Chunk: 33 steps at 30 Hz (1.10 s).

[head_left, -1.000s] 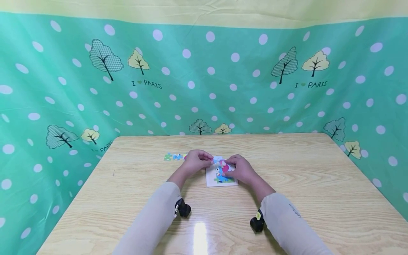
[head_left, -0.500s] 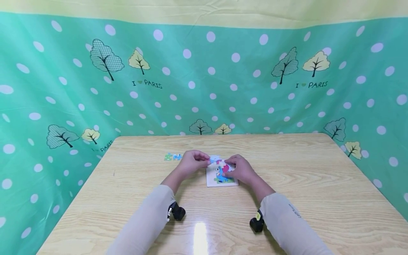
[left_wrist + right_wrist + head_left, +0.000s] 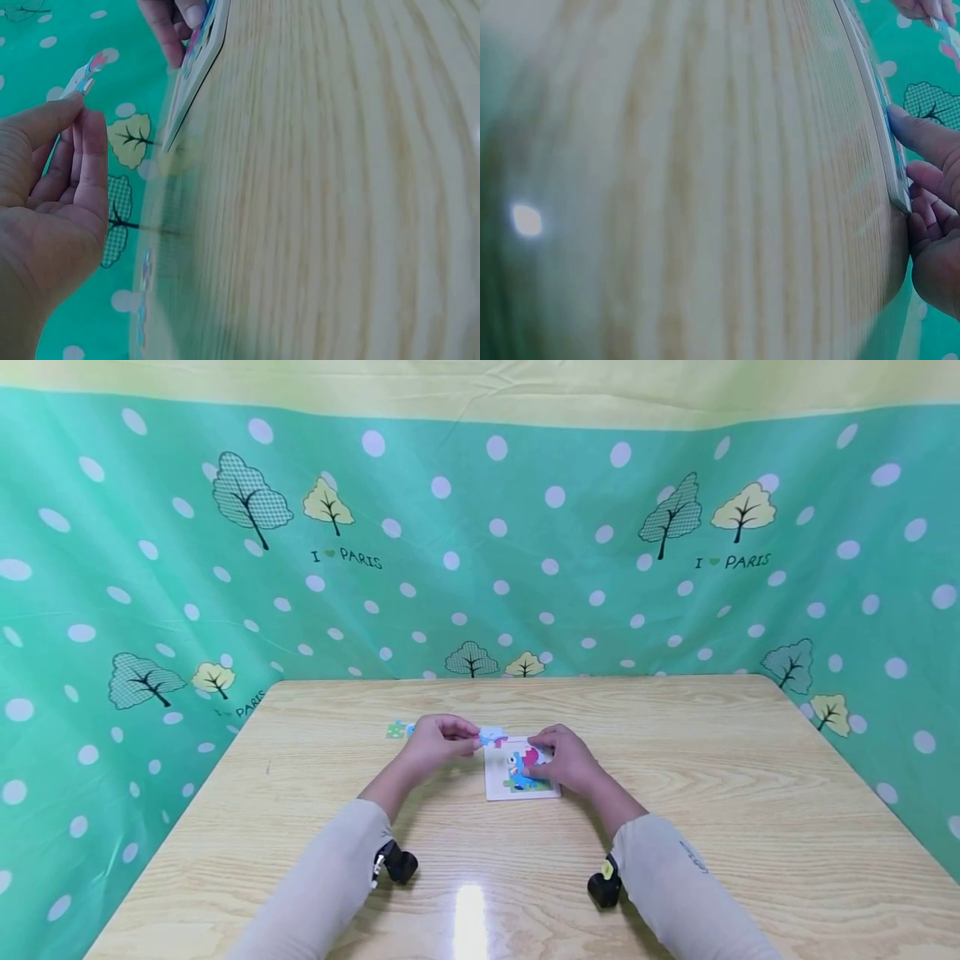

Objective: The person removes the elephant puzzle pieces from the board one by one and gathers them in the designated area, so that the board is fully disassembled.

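Note:
My left hand [image 3: 437,748] pinches a jigsaw piece [image 3: 491,737], pale blue with some pink, between thumb and fingertips. This piece is held up over the upper left corner of a white-framed puzzle board [image 3: 495,783]; in the left wrist view the piece [image 3: 87,73] is clear of the table. Blue, pink and green pieces [image 3: 521,772] lie in the board, the left and upper parts of which show bare white. My right hand [image 3: 568,762] holds the board at its right side, the thumb on top and the other fingers along the edge [image 3: 900,196]. Its palm hides the board's right part.
Left of the board a green puzzle piece [image 3: 395,729] lies on the wooden table [image 3: 712,760], with a blue one [image 3: 410,728] partly behind my left hand. A green dotted cloth [image 3: 480,552] hangs behind and beside the table.
My left hand has moved left, drawing the pinched piece from the board's upper middle to its upper left corner. The right hand and the board have stayed put.

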Available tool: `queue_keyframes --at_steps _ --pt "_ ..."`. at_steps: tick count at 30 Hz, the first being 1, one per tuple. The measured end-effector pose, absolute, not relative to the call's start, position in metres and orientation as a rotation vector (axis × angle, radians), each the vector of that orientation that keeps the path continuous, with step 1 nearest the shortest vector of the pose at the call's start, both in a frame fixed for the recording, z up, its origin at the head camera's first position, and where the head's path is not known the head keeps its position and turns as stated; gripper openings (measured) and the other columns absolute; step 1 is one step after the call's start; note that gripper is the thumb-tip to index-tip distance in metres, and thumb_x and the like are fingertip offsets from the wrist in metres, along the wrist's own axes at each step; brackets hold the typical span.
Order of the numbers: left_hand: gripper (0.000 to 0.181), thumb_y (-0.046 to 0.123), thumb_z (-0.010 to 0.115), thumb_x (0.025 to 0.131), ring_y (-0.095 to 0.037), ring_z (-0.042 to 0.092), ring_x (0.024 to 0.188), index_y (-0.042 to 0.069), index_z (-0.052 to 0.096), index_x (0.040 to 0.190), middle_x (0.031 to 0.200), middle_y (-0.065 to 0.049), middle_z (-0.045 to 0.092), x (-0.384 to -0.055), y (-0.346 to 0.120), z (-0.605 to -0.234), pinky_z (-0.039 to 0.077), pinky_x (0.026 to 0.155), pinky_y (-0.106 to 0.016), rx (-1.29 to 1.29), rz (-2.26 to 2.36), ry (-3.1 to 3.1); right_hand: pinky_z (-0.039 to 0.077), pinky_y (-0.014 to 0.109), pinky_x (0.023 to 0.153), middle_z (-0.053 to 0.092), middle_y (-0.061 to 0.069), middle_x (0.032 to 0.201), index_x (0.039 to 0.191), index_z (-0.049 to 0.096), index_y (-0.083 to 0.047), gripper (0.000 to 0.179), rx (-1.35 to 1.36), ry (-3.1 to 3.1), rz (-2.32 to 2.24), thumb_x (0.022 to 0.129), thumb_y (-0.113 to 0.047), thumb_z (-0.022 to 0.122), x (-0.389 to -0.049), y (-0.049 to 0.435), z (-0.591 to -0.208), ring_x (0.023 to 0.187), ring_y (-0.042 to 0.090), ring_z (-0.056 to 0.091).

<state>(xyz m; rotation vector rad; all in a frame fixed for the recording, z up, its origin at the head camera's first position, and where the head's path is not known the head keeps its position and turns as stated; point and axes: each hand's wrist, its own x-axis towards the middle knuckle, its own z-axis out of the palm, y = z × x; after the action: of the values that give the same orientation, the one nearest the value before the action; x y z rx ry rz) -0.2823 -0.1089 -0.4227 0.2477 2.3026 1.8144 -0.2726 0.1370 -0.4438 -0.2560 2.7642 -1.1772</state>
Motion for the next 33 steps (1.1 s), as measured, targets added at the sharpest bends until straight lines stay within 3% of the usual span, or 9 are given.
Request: queue_keyframes --at_steps 8,17,33 --pt "0.02 0.007 0.078 0.081 -0.021 0.069 0.08 0.004 0.071 0.1 0.09 -0.009 0.071 -0.283 -0.123 -0.423 0.056 0.083 -0.041 0.217 1.795 2.342 0.038 0.044 0.107 0.052 0.007 0.126 0.126 0.065 -0.006 0.054 -0.245 2.766 -1.182 0.078 -0.02 0.084 -0.273 0.137 -0.445 0.12 0.028 0.049" --pt "0.022 0.006 0.077 0.082 -0.032 0.068 0.089 0.001 0.07 0.102 0.093 -0.011 0.07 -0.279 -0.141 -0.424 0.056 0.083 -0.039 0.203 1.803 2.347 0.038 0.044 0.107 0.052 0.007 0.126 0.127 0.064 -0.005 0.054 -0.25 2.763 -1.184 0.079 -0.02 0.083 -0.272 0.138 -0.445 0.12 0.028 0.049" --pt "0.022 0.011 0.077 0.084 -0.028 0.069 0.087 0.004 0.071 0.104 0.095 -0.009 0.07 -0.27 -0.179 -0.422 0.056 0.082 -0.036 0.159 1.724 2.442 0.038 0.043 0.107 0.052 0.007 0.127 0.127 0.064 -0.007 0.054 -0.246 2.764 -1.188 0.078 -0.02 0.084 -0.273 0.138 -0.446 0.12 0.028 0.05"
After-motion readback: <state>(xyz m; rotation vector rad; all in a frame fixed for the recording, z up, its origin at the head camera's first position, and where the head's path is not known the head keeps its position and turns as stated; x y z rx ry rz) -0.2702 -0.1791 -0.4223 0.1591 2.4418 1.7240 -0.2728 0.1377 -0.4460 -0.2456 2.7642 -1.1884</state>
